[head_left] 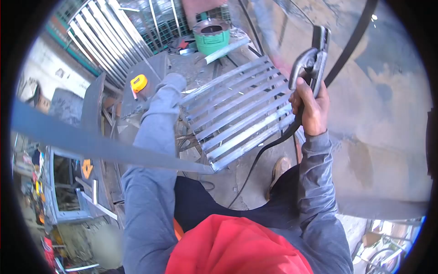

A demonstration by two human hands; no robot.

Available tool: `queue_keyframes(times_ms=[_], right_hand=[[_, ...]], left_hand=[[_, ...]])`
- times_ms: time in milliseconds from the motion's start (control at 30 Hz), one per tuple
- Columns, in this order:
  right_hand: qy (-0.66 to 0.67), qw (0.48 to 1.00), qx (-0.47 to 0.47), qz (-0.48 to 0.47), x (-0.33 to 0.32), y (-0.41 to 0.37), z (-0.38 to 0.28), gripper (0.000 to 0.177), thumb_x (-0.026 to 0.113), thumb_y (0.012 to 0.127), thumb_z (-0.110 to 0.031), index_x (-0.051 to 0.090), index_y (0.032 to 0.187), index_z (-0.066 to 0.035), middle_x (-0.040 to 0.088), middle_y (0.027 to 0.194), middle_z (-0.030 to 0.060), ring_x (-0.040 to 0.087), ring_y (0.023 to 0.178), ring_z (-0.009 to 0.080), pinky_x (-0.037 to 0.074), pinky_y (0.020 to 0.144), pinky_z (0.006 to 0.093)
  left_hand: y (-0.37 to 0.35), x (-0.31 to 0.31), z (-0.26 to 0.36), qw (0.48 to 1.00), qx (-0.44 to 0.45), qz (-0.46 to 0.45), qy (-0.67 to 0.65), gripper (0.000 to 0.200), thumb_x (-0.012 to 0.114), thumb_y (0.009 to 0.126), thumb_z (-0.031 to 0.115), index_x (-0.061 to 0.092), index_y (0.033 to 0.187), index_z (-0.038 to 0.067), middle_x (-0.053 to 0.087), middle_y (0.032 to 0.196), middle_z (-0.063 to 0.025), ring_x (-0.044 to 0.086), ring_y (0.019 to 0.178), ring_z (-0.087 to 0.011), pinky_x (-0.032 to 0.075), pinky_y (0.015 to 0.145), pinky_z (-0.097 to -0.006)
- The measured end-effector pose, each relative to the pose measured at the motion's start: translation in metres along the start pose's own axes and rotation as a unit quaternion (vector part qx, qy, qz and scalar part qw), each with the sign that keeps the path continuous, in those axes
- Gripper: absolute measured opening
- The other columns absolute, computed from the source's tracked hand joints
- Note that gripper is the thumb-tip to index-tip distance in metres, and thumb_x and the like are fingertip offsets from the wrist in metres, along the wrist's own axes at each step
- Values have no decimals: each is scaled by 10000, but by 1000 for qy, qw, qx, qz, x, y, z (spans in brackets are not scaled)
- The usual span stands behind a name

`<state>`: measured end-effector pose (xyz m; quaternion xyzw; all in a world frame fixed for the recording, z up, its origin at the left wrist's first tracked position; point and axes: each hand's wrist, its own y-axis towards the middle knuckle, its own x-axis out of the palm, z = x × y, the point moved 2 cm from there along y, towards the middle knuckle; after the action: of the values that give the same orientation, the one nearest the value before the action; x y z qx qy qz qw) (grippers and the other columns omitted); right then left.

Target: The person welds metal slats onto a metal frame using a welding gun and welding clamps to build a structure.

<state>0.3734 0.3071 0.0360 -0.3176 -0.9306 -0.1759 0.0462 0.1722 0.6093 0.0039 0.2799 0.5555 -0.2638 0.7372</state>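
My right hand is closed around a dark welding electrode holder, raised at the right, with a black cable running down from it. A slatted metal grate lies in the centre, to the left of that hand. My left arm reaches forward on the left, and its grey-covered end, apparently my left hand, is beside the grate's upper left corner. Its fingers cannot be made out. A long grey strip, blurred, crosses over the left arm and ends near the grate's lower corner.
A yellow tape measure lies on a dark metal surface at the left. Farther forward stand a green round container and a rack of metal bars. A large sheet fills the right side. A shoe shows below the grate.
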Motion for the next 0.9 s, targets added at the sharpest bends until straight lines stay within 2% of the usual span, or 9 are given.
queue_keyframes(times_ms=[33,100,167,233,367,433,767,900], right_hand=[[-12,1000,11,12,-4,0,0,360,676,926,-240,565,1150,20,515,644,1,451,481,78,347,457,229],[-36,999,9,4,-16,2,1,346,680,923,-239,566,1134,11,512,650,-8,442,477,69,338,443,228],[-35,999,3,6,-24,3,1,324,678,923,-234,567,1116,2,515,654,-13,439,474,65,337,432,228],[-29,998,18,48,-27,3,-3,273,683,913,-220,569,1057,-18,519,641,-9,450,475,68,334,426,221],[-43,998,19,45,-39,6,-1,258,677,915,-234,570,1027,-28,521,630,-2,453,469,74,336,430,219],[-41,998,25,45,-40,5,-1,258,673,916,-240,571,1023,-29,521,627,-1,452,466,77,337,432,220],[-70,997,29,31,-34,4,4,244,660,924,-221,566,1011,-14,523,647,6,449,470,78,341,442,225],[-75,996,35,23,-33,3,5,240,661,926,-219,568,1014,-15,528,654,7,450,472,78,344,443,221]], left_hand=[[11,10,11,1000,9,-9,1,452,428,991,444,591,1301,158,650,1198,-144,598,1144,-326,436,990,-427],[30,28,24,1000,-29,-4,2,461,427,996,449,597,1299,146,632,1251,-148,595,1150,-339,416,1015,-436],[43,44,25,998,-29,-32,-43,471,428,998,454,597,1303,138,622,1274,-147,580,1180,-340,399,1041,-433],[49,62,20,999,-19,14,-22,471,425,1001,451,600,1303,134,620,1279,-148,565,1197,-343,403,1041,-435],[57,80,17,999,18,47,1,393,435,988,374,616,1276,178,625,1273,-125,587,1160,-338,431,1004,-450],[58,81,21,999,26,27,14,449,414,1003,410,597,1308,135,611,1286,-160,548,1202,-352,408,1034,-439],[60,95,23,998,22,48,-18,440,419,991,394,593,1313,150,601,1302,-149,543,1211,-337,415,1031,-427],[55,83,32,1000,-8,7,-22,444,428,987,403,576,1334,167,584,1333,-135,534,1227,-323,416,1035,-422]])
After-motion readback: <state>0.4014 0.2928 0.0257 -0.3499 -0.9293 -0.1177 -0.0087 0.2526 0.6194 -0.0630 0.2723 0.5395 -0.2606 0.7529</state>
